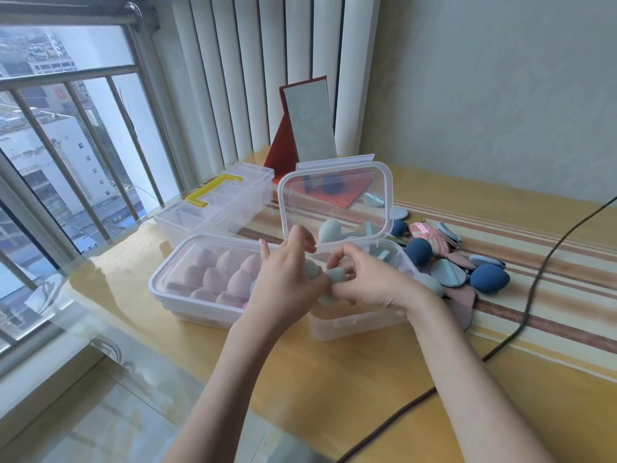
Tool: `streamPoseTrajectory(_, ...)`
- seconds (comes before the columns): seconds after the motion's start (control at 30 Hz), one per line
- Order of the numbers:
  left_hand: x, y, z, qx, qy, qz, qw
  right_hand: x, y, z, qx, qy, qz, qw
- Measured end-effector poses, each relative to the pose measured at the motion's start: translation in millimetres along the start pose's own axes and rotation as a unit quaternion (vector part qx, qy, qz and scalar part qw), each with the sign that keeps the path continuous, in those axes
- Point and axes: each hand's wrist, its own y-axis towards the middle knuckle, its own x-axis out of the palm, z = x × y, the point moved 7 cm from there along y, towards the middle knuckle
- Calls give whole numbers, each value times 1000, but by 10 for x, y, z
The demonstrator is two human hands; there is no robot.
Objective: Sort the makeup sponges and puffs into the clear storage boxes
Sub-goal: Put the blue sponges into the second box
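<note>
Two clear boxes [200,289] on striped table [500,295]

I'm reaching both bare forearms forward, hands meeting in the middle: my left hand [289,279] is curling its fingers closed, my right hand [362,280] is pinching, fingertips touching.

Soft daylight enters from the window [66,155] on the left and makes the scene bright. The glass top of the bench [110,355] shows pale reflections. Shadows are weak. Straight lines bend near the edges, and the whole picture is slightly soft.
</note>
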Motion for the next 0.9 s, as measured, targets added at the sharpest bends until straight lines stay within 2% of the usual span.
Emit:
streamPoseTrajectory(0.2, 13, 18, -44, -18, 18, 1, 1000, 96, -32, -19, -19, -94, -60, 994)
streamPoseTrajectory(0.53, 69, 25, -12, 16, 36, -33, 999, 82, 52, -51, -33, -155, 20, 987)
streamPoseTrajectory(0.67, 111, 35, -15, 49, 64, -72, 994, 95, 48, -58, -41, -123, 5, 992)
streamPoseTrajectory(0.77, 97, 44, -2, 61, 66, -66, 994, 55, 12, -57, -33, -20, -21, 999)
streamPoseTrajectory(0.83, 85, 35, 4, 66, 55, -59, 995, 10, -9, -102, -35, 15, -1, 999)
streamPoseTrajectory(0.9, 71, 24, 3, 68, 47, -55, 995, 2, -16, -152, -36, -4, 24, 999)
